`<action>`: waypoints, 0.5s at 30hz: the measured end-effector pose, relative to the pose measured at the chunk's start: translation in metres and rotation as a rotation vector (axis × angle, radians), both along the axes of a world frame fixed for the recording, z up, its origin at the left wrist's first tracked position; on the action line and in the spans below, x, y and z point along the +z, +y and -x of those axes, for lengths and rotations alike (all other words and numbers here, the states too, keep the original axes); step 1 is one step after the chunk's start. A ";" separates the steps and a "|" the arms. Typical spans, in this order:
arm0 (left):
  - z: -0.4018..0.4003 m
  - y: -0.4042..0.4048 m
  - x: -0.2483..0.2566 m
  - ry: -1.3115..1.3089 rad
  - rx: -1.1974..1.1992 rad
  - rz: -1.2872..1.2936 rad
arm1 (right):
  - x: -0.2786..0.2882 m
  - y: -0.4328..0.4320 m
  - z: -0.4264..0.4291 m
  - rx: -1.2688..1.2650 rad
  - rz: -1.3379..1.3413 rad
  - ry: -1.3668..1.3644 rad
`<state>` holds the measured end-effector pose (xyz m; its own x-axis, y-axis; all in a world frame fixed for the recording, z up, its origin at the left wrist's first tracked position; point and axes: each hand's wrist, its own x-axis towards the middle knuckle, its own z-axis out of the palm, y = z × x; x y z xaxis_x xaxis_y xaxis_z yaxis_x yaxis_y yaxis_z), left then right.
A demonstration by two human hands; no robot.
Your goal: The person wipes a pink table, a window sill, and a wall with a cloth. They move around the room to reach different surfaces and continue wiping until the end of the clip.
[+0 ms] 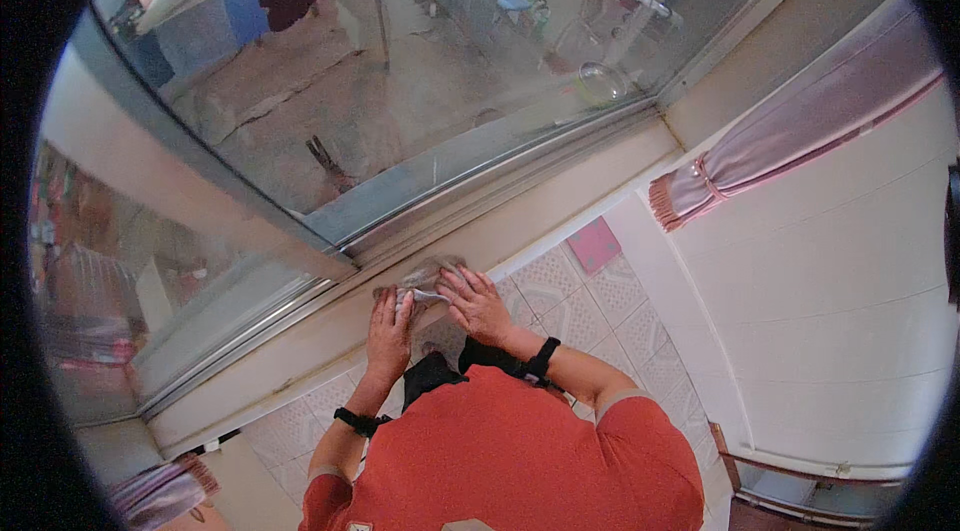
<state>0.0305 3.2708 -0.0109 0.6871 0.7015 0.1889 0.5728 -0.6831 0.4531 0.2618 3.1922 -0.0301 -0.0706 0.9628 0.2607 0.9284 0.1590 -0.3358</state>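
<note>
On the cream window sill (577, 189), close to the window frame's middle upright, lies a crumpled, thin, see-through piece that looks like plastic film or a bag (424, 276). My left hand (390, 332) rests at its left end, with the fingers over its near edge. At its right end is my right hand (480, 303), fingers spread and bent over it. A whitish fold of the piece runs between the two hands. Whether the fingertips pinch it or only press on it is not clear. Both wrists wear black bands.
Sliding glass panes (420, 103) in a metal frame rise beyond the sill. A tied pink curtain (694, 189) hangs at the right, another curtain (165, 490) at the lower left. Below the sill is a patterned tile floor (585, 321) with a pink square (594, 246).
</note>
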 end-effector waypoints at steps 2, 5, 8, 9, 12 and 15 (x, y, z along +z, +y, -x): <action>-0.016 0.001 0.001 0.006 -0.038 0.006 | -0.006 0.001 -0.020 -0.031 -0.005 -0.006; -0.059 0.003 0.004 -0.004 -0.119 0.005 | 0.003 0.000 -0.063 -0.080 0.016 -0.017; -0.113 0.009 0.008 0.030 -0.172 -0.012 | 0.007 0.002 -0.116 -0.131 -0.042 -0.062; -0.131 0.012 0.006 0.021 -0.193 -0.018 | 0.010 0.004 -0.136 -0.142 -0.058 -0.070; -0.188 0.017 0.009 0.029 -0.257 -0.018 | 0.001 0.002 -0.197 -0.227 -0.118 -0.006; -0.241 0.017 0.015 0.049 -0.286 0.012 | 0.010 0.005 -0.246 -0.448 -0.217 0.016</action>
